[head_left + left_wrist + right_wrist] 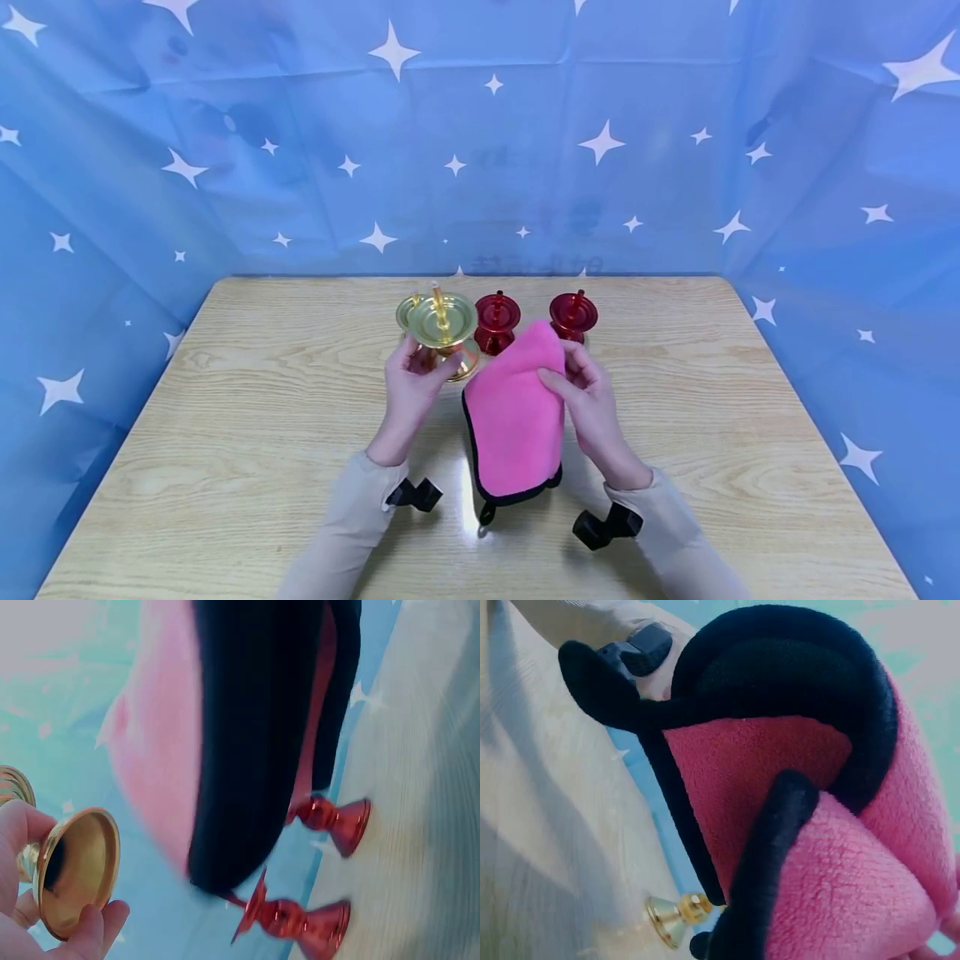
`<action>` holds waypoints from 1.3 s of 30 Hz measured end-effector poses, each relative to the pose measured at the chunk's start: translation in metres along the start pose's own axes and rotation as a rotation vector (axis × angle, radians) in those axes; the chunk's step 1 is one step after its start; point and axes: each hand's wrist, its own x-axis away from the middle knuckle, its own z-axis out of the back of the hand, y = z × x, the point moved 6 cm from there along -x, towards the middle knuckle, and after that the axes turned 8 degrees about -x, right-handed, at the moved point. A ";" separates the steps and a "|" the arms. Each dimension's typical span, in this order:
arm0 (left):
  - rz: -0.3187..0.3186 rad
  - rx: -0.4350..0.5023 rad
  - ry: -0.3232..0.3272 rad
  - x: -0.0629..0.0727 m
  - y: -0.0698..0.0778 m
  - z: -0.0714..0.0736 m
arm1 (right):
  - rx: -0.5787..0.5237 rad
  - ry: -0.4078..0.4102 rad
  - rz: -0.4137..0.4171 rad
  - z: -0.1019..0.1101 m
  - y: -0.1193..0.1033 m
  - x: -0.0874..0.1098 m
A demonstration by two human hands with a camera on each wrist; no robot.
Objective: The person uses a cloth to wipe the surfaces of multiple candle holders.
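Note:
My left hand [408, 387] grips a shiny gold candle holder [444, 322], fingers and thumb around its flared base [86, 877], held up off the table. The holder has a wide dish with a thin spike rising from its centre. In my right hand [596, 404] a pink cloth [517, 417] with black edging is pinched between thumb and fingers near its upper corner. The cloth [757, 765] hangs down in folds, a black loop [592, 686] at its edge. It hangs just right of the gold holder, apart from it in the head view.
Behind my hands stand two red candle holders [497, 315], the right one [573, 313] partly covered by the cloth and hand. Another gold candle holder [406, 310] stands back left, mostly hidden. A wooden table [262, 417] meets a blue star-patterned curtain [480, 192].

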 end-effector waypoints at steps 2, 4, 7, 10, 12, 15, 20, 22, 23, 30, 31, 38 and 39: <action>0.010 -0.006 0.027 -0.002 -0.002 0.011 | -0.020 0.025 -0.010 0.007 -0.003 0.000; 0.021 0.003 0.061 -0.003 -0.004 0.022 | -0.039 0.044 -0.027 0.014 -0.006 0.000; 0.028 0.001 0.114 -0.006 -0.007 0.041 | -0.072 0.068 -0.061 0.027 -0.010 0.000; 0.038 -0.036 0.170 -0.009 -0.011 0.060 | -0.114 0.086 -0.091 0.040 -0.014 0.001; 0.050 -0.069 0.210 -0.010 -0.014 0.073 | -0.148 0.098 -0.104 0.050 -0.016 0.001; 0.078 -0.089 0.261 -0.013 -0.019 0.090 | -0.175 0.105 -0.121 0.064 -0.018 0.002; 0.088 -0.121 0.315 -0.017 -0.027 0.111 | -0.205 0.102 -0.159 0.084 -0.017 0.002; 0.080 -0.148 0.333 -0.019 -0.028 0.117 | -0.224 0.097 -0.174 0.091 -0.015 0.001; 0.073 -0.159 0.341 -0.019 -0.025 0.118 | -0.233 0.094 -0.183 0.095 -0.014 0.001; 0.081 -0.353 0.371 -0.016 -0.008 0.123 | -0.312 0.088 -0.241 0.123 -0.002 -0.003; 0.080 -0.375 0.372 -0.017 -0.009 0.125 | -0.320 0.090 -0.248 0.127 -0.001 -0.004; 0.089 -0.409 0.391 -0.020 -0.020 0.133 | -0.381 0.087 -0.312 0.157 0.013 -0.006; 0.092 -0.406 0.391 -0.021 -0.022 0.133 | -0.386 0.089 -0.321 0.160 0.015 -0.006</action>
